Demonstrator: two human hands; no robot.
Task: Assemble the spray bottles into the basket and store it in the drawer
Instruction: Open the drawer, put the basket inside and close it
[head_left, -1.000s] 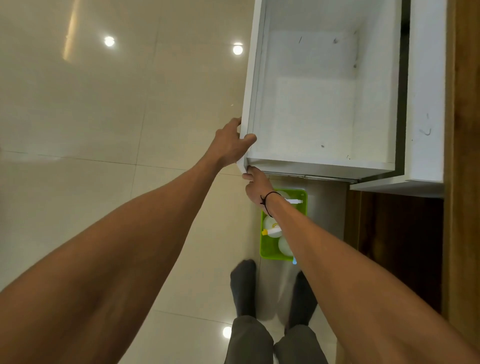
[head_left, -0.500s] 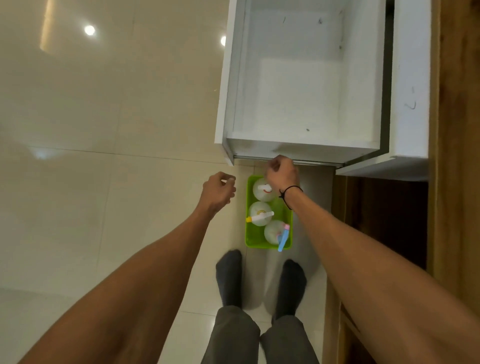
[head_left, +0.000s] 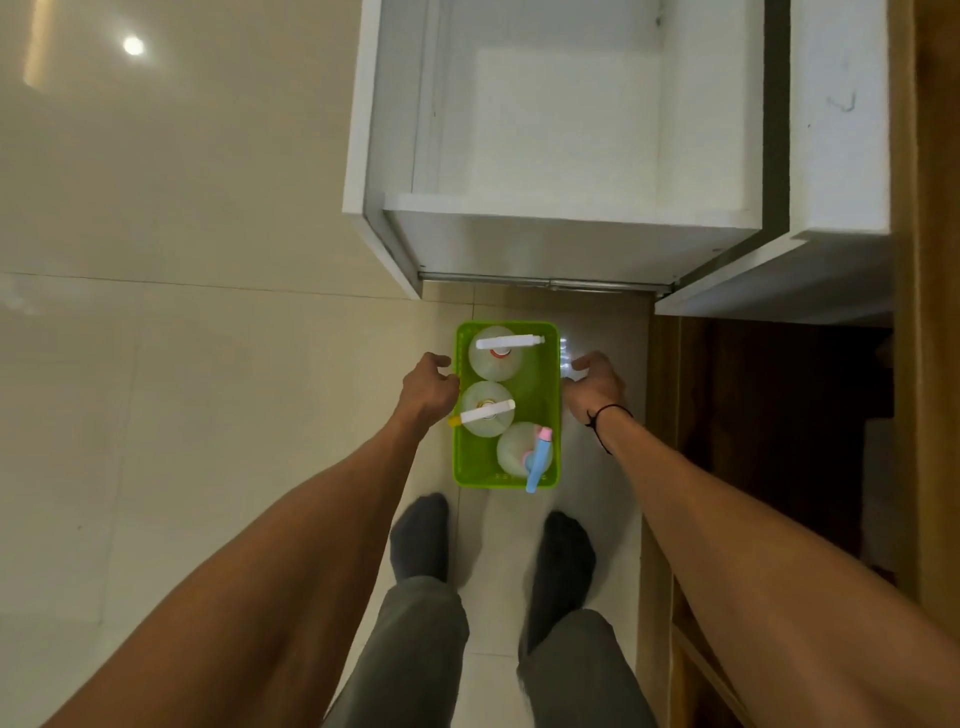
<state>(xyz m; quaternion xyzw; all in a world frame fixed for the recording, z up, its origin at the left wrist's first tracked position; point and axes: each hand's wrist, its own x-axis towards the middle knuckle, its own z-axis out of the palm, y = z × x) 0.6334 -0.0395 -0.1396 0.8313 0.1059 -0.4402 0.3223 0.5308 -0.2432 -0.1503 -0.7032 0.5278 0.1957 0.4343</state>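
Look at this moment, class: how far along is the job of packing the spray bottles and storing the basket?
Done: three spray bottles stand in the green basket on the floor, and the drawer stands open. In hand: the left hand and right hand reach to the basket's sides, no clear grip yet. Left: lift it into the drawer and close it.

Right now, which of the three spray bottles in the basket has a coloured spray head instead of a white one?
The bottle nearest the feet, at the green basket's near right corner: its spray head is blue and pink. The other two heads are white.
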